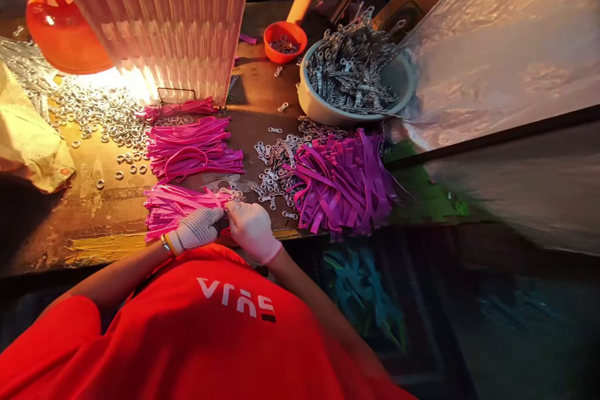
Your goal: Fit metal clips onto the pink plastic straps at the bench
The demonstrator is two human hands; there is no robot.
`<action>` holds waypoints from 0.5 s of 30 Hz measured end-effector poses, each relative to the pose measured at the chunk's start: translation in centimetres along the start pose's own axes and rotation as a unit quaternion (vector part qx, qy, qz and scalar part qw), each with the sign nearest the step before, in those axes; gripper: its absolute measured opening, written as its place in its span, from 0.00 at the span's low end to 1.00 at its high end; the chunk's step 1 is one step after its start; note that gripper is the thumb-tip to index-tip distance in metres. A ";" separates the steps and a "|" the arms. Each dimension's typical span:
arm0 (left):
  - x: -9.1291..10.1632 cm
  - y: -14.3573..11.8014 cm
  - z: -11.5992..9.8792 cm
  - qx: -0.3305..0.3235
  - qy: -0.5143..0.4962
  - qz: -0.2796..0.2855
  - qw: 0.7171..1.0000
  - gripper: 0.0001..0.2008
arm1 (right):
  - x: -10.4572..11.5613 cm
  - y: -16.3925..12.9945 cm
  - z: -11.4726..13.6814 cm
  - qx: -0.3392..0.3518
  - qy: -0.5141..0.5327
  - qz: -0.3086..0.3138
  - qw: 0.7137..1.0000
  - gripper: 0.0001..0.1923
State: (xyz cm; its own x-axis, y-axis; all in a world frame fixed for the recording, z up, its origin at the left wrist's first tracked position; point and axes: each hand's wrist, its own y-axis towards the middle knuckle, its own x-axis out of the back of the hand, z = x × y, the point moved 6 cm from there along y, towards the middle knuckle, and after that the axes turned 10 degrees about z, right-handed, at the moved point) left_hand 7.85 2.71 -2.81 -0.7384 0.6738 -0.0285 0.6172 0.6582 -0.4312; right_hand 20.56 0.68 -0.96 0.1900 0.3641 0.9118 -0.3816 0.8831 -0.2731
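Close together at the table's front edge, my left hand (pixel 199 228), in a dotted glove, and my right hand (pixel 253 228), in a pale glove, are both closed. Their fingertips nearly meet, and what they pinch is mostly hidden behind the fingers. A stack of pink straps (pixel 166 203) lies right beside my left hand, its strap ends reaching toward the fingers. Small metal clips (pixel 235 194) lie just beyond my right fingertips. Farther back sits a second bundle of pink straps (pixel 187 147). Purple straps (pixel 344 190) are heaped to the right, next to loose metal clips (pixel 272 175).
A grey tub (pixel 319 103) heaped with metal hooks stands at the back right, near an orange bowl (pixel 265 44) of small parts. Loose metal rings (pixel 110 115) spread under a red lamp (pixel 65 31) beside a translucent ribbed panel (pixel 173 19). A yellowish sack (pixel 30 137) lies left.
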 end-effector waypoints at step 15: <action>0.0 -2.5 3.0 -0.025 0.283 -0.045 0.958 0.09 | -2.4 -0.2 2.6 -0.031 -0.048 0.177 0.982 0.21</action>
State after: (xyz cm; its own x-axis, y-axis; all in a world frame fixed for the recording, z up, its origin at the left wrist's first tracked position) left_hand 5.49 0.07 -4.46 -0.5328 0.6786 0.5056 0.5809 0.7278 -0.3646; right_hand 17.87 -1.14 -2.28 -0.0330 0.6251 0.7798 -0.3527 0.7228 -0.5943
